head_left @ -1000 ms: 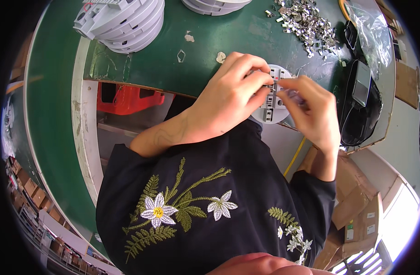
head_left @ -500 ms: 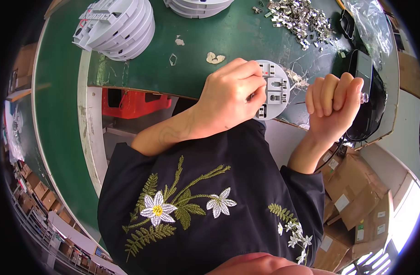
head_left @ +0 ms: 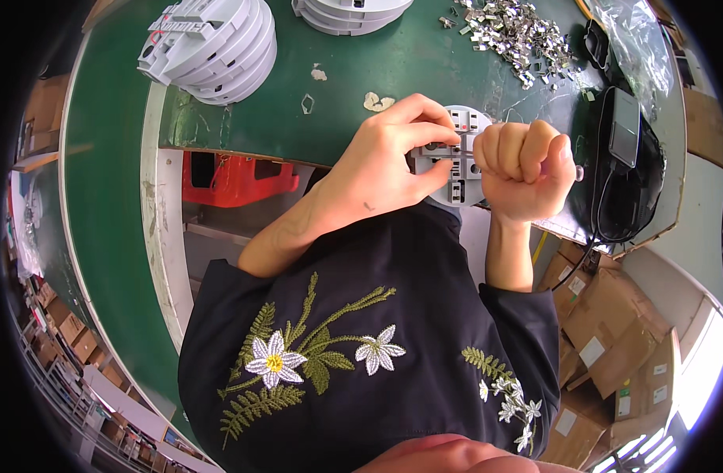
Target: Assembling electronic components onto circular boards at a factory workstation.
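Note:
A round grey plastic base (head_left: 473, 191) with raised slots and blocks lies at the table's near edge, partly covered by both hands. Over its left half is my left hand (head_left: 389, 158), thumb and index finger bent toward each other at the middle of the base. What they pinch is too small to make out. My right hand (head_left: 527, 169) is closed in a fist around a screwdriver (head_left: 580, 173). The clear end of its handle sticks out on the right, and a thin shaft points left toward my left fingertips. The fist hides most of the handle.
Stacked grey round housings (head_left: 219, 59) stand at the far left, with another stack (head_left: 354, 16) beside them. Small metal clips (head_left: 519, 39) are heaped at the far right. A black device (head_left: 626, 126) with a cable sits right of my right hand. Below the tabletop is a red crate (head_left: 235, 181).
My right hand has moved left with the screwdriver, from beside the base to over its right side. My left thumb and index finger have shifted and spread slightly on the base.

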The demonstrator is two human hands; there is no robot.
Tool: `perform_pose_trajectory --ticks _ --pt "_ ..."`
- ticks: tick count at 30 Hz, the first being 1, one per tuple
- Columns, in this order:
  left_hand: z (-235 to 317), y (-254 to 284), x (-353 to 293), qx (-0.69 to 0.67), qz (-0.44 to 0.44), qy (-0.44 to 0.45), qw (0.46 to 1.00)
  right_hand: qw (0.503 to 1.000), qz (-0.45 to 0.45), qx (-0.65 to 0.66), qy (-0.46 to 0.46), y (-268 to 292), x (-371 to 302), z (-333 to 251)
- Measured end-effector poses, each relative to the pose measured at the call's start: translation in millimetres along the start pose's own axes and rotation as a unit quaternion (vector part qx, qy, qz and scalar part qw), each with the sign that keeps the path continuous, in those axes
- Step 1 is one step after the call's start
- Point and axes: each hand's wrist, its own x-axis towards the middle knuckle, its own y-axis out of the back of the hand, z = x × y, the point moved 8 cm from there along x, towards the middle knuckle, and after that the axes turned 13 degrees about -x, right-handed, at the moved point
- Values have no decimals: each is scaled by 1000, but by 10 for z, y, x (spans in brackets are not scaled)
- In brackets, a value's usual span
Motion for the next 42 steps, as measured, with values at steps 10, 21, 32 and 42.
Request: perform_pose_trajectory --ticks 10,21,32,42 --pt "26 -8 -18 24 -9 2 1000 958 -38 -273 78 -234 -11 -50" --pt "128 -148 -53 189 -44 -68 979 989 33 112 96 359 -18 -447" --pt "1211 1334 128 525 251 -82 809 866 151 -462 -119 723 85 -431" --pt "1186 1235 223 558 233 -130 786 700 -29 -713 36 591 697 57"
